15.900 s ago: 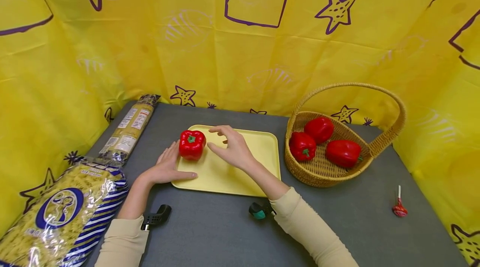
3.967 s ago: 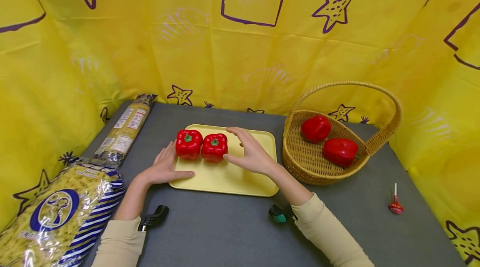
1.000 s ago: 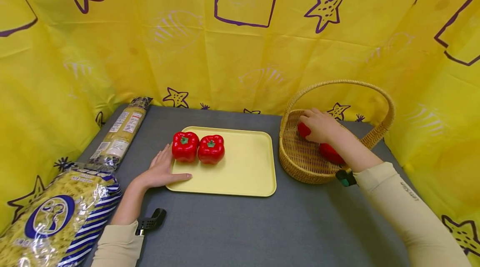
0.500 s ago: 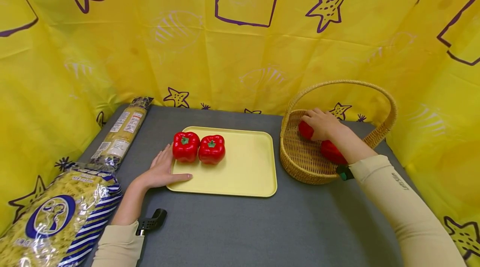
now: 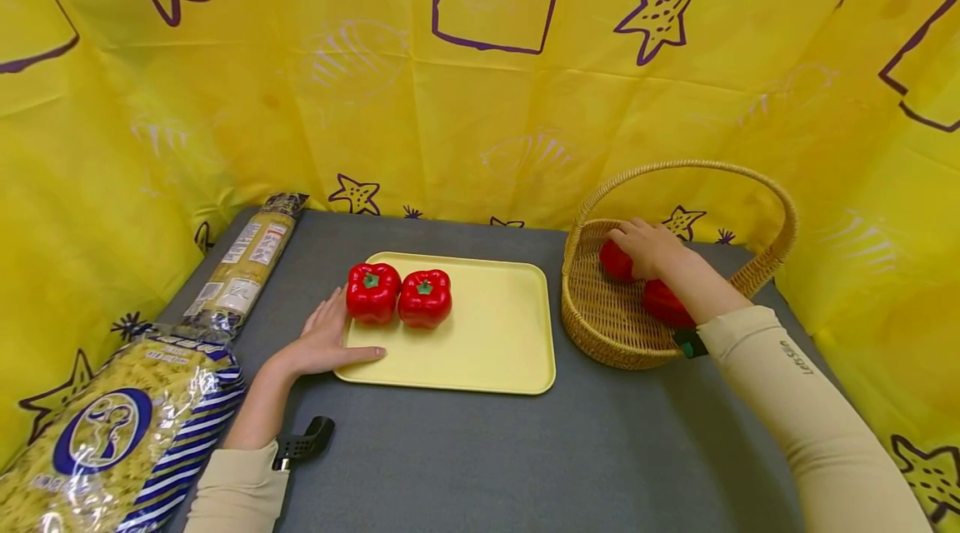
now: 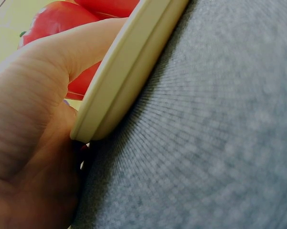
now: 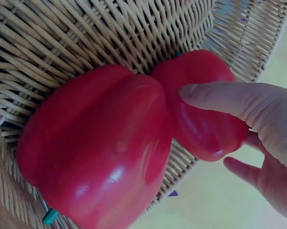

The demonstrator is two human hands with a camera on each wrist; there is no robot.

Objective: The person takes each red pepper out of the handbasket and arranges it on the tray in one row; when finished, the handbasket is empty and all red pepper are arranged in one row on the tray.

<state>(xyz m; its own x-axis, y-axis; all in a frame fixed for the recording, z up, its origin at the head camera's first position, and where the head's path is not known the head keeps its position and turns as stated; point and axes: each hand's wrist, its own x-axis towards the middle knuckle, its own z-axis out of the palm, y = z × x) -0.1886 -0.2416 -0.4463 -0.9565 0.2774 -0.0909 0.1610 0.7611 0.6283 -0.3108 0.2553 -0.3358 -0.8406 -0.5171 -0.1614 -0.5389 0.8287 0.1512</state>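
Note:
Two red bell peppers, one at far left (image 5: 372,304) and its neighbour (image 5: 425,308), sit side by side, stems up, on the left part of a yellow tray (image 5: 502,333). My left hand (image 5: 318,341) rests at the tray's left edge, fingers straight along the outside, thumb lying over the front rim. Inside the wicker basket (image 5: 611,350), my right hand (image 5: 647,251) grips a red bell pepper (image 5: 616,263). The right wrist view shows its thumb pressed on that pepper (image 7: 203,131). A larger-looking pepper (image 7: 100,152) lies against it, green stem pointing down-left.
The basket's tall handle (image 5: 693,164) arches over the right hand. On the left lie a bag of spiral pasta (image 5: 165,433) and a long pack of pasta (image 5: 251,262). Yellow patterned cloth (image 5: 480,117) stands behind the grey table (image 5: 480,458).
Since the earliest frame, a second pepper has come from basket to tray. The right hand has moved from the tray into the basket and holds a pepper. The left hand stays put.

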